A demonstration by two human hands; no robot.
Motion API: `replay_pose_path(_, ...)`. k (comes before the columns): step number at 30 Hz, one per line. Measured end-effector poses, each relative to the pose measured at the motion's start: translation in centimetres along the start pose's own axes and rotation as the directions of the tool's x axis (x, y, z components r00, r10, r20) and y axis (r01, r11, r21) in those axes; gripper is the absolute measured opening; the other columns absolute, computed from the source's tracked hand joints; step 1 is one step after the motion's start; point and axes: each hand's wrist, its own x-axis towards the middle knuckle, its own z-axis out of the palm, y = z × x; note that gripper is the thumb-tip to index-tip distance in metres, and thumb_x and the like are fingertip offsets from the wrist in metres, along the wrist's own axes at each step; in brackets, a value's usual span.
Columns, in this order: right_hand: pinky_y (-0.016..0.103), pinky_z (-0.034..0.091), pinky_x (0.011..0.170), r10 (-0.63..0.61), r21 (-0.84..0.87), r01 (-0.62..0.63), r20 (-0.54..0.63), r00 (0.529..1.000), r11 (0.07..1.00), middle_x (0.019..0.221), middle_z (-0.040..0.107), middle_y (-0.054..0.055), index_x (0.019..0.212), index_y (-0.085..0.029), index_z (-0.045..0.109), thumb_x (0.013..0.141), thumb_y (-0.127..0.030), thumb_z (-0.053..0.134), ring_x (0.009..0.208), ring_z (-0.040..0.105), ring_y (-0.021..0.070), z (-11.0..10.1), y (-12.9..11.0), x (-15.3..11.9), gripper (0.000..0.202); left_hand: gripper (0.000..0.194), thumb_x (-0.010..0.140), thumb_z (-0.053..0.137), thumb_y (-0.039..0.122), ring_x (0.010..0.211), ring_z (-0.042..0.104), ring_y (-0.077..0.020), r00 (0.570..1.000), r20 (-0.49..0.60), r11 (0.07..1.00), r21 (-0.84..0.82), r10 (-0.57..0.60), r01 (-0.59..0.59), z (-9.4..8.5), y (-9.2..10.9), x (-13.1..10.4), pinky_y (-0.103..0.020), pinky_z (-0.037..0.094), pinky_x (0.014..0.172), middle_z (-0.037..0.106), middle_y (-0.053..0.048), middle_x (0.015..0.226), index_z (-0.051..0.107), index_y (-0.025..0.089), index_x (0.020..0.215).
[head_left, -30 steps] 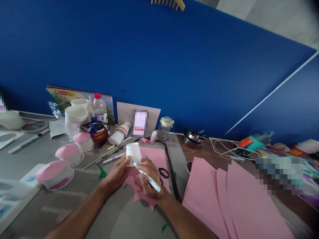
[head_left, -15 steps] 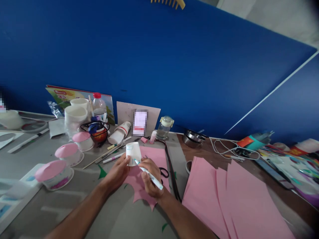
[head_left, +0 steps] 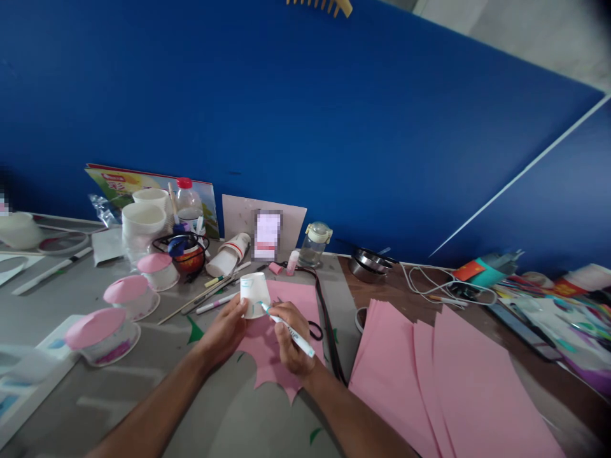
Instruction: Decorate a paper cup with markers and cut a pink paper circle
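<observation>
Two bare hands meet near the middle of the frame over a small white paper cup point(head_left: 254, 292). The left hand point(head_left: 225, 332), on the cup's left side, pinches it between thumb and fingers in a narrow hold. The right hand point(head_left: 293, 334) has its fingers closed around a white marker point(head_left: 300, 343) with pale blue ends, the tip at the lower right of the cup's wall, where short teal marks show; other teal lines run near the cup's upper edge. Beneath both hands lies a pink sheet point(head_left: 274, 369) with a scalloped, pointed lower edge, and a dark scissor handle point(head_left: 316, 330) rests on it just right of the right hand. At left of the frame, three white tubs with pink tops point(head_left: 97, 327) stand in a slanting row. A clear jar point(head_left: 314, 247) with a pale lid stands above and right of the cup, near the blue partition point(head_left: 305, 127). Large pink sheets point(head_left: 391, 362) overlap at lower right, and green scraps point(head_left: 195, 331) are scattered on the grey tabletop point(head_left: 258, 426).
</observation>
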Motion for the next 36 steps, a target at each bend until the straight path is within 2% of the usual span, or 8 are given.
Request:
replay_pose_path(6, 0.035, 0.052, 0.074, 0.049, -0.007, -0.049, -0.044, 0.998, 0.999, 0.090, 0.065, 0.006, 0.106, -0.021, 0.063, 0.099, -0.030, 0.039, 0.084, 0.062, 0.0199, -0.3, 0.4, 0.1, 0.026, 0.031, 0.086, 0.066, 0.035, 0.092, 0.065, -0.0216, 0.999, -0.035, 1.000, -0.010, -0.022, 0.022, -0.5, -0.2, 0.2, -0.032, 0.048, 0.085, 0.073, -0.010, 0.105, 0.069, 0.014, 0.109)
replay_pose_path(14, 0.034, 0.050, 0.070, 0.097, -0.029, -0.098, -0.053, 0.994, 0.995, 0.082, 0.062, 0.005, 0.102, -0.023, 0.063, 0.099, -0.036, 0.038, 0.078, 0.060, 0.0197, -0.4, 0.5, 0.3, 0.028, 0.033, 0.084, 0.069, 0.036, 0.092, 0.066, -0.0229, 0.997, -0.074, 1.000, -0.022, -0.022, 0.020, -0.5, -0.1, 0.3, -0.034, 0.048, 0.087, 0.074, -0.011, 0.104, 0.070, 0.013, 0.107)
replay_pose_path(20, 0.034, 0.050, 0.070, 0.098, -0.013, -0.098, -0.054, 0.994, 0.995, 0.083, 0.062, 0.005, 0.102, -0.023, 0.063, 0.099, -0.033, 0.038, 0.079, 0.060, 0.0197, -0.6, 0.5, 0.3, 0.027, 0.035, 0.086, 0.067, 0.035, 0.101, 0.065, -0.0239, 0.998, -0.063, 0.999, -0.031, -0.015, 0.013, -0.9, -0.2, 0.4, -0.035, 0.046, 0.095, 0.072, -0.012, 0.112, 0.068, 0.015, 0.114)
replay_pose_path(26, 0.036, 0.049, 0.073, 0.099, -0.020, -0.101, -0.062, 0.993, 0.995, 0.080, 0.063, 0.005, 0.094, -0.021, 0.063, 0.097, -0.030, 0.039, 0.081, 0.060, 0.0209, -0.6, 0.7, 0.1, 0.026, 0.040, 0.084, 0.069, 0.036, 0.101, 0.066, -0.0255, 0.998, -0.067, 0.999, -0.034, 0.007, -0.009, -1.2, -0.3, 0.7, -0.036, 0.047, 0.094, 0.072, -0.012, 0.111, 0.066, 0.015, 0.119)
replay_pose_path(36, 0.035, 0.047, 0.069, 0.165, -0.005, -0.166, -0.082, 0.983, 0.986, 0.071, 0.059, 0.004, 0.084, -0.021, 0.064, 0.097, -0.037, 0.038, 0.073, 0.057, 0.0206, -0.7, 0.9, 0.1, 0.033, 0.041, 0.086, 0.067, 0.034, 0.099, 0.067, -0.0233, 0.997, -0.073, 0.999, -0.046, 0.002, -0.006, -1.1, -0.2, 0.5, -0.034, 0.046, 0.094, 0.073, -0.010, 0.111, 0.064, 0.017, 0.124)
